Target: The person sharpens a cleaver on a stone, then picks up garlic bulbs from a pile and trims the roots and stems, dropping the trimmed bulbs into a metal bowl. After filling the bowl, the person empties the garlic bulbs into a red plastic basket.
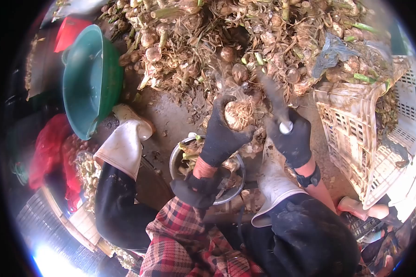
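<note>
Inside the left grip, bulb (root-tufted), blurred knife nearby.

A farm-produce work area, indicated by a heap of stalked garlic bulbs on a soiled floor, with perforated plastic crates, a green basin and red mesh sacking.

Floor gap between left hand and basin
</note>
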Demonstrator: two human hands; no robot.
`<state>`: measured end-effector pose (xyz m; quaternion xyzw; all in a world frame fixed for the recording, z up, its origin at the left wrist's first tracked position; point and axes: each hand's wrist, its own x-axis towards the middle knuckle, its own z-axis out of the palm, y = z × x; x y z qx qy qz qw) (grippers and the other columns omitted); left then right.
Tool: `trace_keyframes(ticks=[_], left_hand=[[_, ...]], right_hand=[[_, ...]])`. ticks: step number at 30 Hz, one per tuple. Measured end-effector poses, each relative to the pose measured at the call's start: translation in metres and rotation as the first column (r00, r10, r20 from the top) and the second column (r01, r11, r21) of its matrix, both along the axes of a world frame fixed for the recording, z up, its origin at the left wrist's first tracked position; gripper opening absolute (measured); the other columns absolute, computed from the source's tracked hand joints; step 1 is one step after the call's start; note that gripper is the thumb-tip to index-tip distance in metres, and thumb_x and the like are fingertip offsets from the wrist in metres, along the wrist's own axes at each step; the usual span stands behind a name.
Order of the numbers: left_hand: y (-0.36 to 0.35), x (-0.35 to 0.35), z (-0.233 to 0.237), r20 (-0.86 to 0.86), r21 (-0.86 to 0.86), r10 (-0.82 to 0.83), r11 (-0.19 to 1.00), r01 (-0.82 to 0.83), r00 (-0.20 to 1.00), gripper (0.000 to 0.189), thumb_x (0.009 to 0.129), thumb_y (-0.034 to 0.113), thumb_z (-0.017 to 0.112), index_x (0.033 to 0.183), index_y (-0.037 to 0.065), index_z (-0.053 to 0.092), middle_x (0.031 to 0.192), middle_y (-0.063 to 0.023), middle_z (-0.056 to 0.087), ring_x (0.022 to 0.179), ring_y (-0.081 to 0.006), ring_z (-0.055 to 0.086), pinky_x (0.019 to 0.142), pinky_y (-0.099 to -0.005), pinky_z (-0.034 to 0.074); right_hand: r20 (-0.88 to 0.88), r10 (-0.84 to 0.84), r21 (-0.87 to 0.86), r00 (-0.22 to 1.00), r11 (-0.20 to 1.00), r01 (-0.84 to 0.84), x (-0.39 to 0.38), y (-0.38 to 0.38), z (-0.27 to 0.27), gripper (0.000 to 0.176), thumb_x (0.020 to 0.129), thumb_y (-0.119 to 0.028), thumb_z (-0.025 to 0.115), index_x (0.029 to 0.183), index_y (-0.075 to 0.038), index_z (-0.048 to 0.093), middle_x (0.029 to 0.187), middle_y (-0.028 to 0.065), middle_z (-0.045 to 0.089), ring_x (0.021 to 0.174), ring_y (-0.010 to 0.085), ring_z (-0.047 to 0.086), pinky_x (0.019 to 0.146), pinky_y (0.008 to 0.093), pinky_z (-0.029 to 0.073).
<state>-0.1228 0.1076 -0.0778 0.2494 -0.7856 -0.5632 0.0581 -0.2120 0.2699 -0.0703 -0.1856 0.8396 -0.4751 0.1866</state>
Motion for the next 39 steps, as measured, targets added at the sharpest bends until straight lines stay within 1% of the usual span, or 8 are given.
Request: trace_keyframes(ticks=[10,12,24,25,29,33,35,39], left_hand=[[-0.006,0.046,-0.037,0.124,0.203,-0.262,0.951,0.234,0.957,0.041,0.090,0.025,0.059,0.129,0.013,0.052,0.128,-0.0091,0.055,0.117,-0.0246,0.051,0.100,-0.0361,0.039],[-0.003,0.046,-0.041,-0.087,-0.496,-0.401,0.811,0.310,0.912,0.046,0.079,0.021,0.071,0.121,0.010,0.055,0.103,-0.0038,0.066,0.092,-0.0210,0.063,0.087,-0.0419,0.048],[0.009,0.011,0.027,0.014,-0.344,-0.227,0.913,0.218,0.974,0.020,0.072,0.018,0.073,0.087,0.007,0.065,0.077,-0.0041,0.065,0.068,-0.0185,0.062,0.067,-0.0300,0.049],[0.006,0.018,0.028,0.015,0.266,-0.029,0.964,0.024,0.999,0.043,0.066,0.019,0.079,0.099,0.002,0.057,0.085,-0.0055,0.064,0.074,-0.0153,0.061,0.072,-0.0291,0.049],[-0.001,0.010,0.037,0.029,0.447,0.044,0.893,-0.052,0.999,0.060,0.059,0.016,0.082,0.108,0.001,0.050,0.095,-0.0052,0.061,0.084,-0.0134,0.059,0.075,-0.0297,0.049],[-0.011,0.014,0.013,0.104,0.280,-0.117,0.956,0.084,0.988,0.060,0.062,0.024,0.082,0.108,0.002,0.051,0.095,-0.0084,0.062,0.088,-0.0145,0.060,0.078,-0.0313,0.049],[-0.011,0.031,-0.030,-0.074,-0.364,-0.472,0.833,0.417,0.879,0.062,0.060,0.023,0.083,0.108,0.002,0.051,0.096,-0.0085,0.062,0.089,-0.0139,0.059,0.078,-0.0311,0.049],[-0.008,0.008,0.036,0.101,0.262,-0.104,0.962,0.074,0.989,0.064,0.060,0.022,0.085,0.111,0.002,0.054,0.096,-0.0072,0.062,0.090,-0.0147,0.060,0.081,-0.0313,0.050]], right_hand=[[-0.324,0.377,0.124,0.868,0.926,-0.356,0.008,-0.003,0.008,0.030,0.058,-0.009,0.070,0.082,-0.009,0.053,0.078,0.0099,0.054,0.066,0.0328,0.059,0.056,0.0404,0.049],[-0.328,0.380,0.126,0.865,0.925,-0.358,0.006,-0.003,0.005,0.033,0.055,-0.009,0.071,0.082,-0.009,0.053,0.078,0.0099,0.053,0.067,0.0328,0.058,0.056,0.0405,0.049],[-0.275,0.199,0.123,0.941,0.978,-0.171,0.010,0.005,-0.079,0.019,0.064,-0.010,0.068,0.079,-0.010,0.056,0.068,0.0118,0.054,0.064,0.0351,0.057,0.056,0.0427,0.048],[-0.226,0.107,0.311,0.968,0.950,-0.032,0.006,0.008,-0.103,0.011,0.069,-0.010,0.064,0.079,-0.010,0.057,0.064,0.0129,0.054,0.062,0.0363,0.057,0.055,0.0440,0.048],[-0.326,0.061,0.286,0.943,0.957,0.037,-0.013,0.029,-0.068,0.013,0.073,-0.011,0.064,0.070,-0.009,0.051,0.065,0.0154,0.057,0.063,0.0374,0.060,0.055,0.0444,0.048],[-0.308,0.221,0.015,0.926,0.974,-0.227,0.003,0.000,-0.013,0.022,0.068,-0.010,0.069,0.082,-0.010,0.052,0.074,0.0140,0.059,0.063,0.0363,0.060,0.055,0.0419,0.049],[-0.322,0.227,0.020,0.919,0.972,-0.233,0.003,-0.004,-0.018,0.022,0.068,-0.010,0.069,0.082,-0.010,0.053,0.076,0.0138,0.059,0.064,0.0360,0.060,0.055,0.0418,0.049],[-0.376,0.138,0.293,0.916,0.956,-0.024,-0.003,0.005,-0.075,0.017,0.071,-0.008,0.063,0.085,-0.008,0.055,0.075,0.0156,0.059,0.064,0.0356,0.061,0.056,0.0438,0.050]])
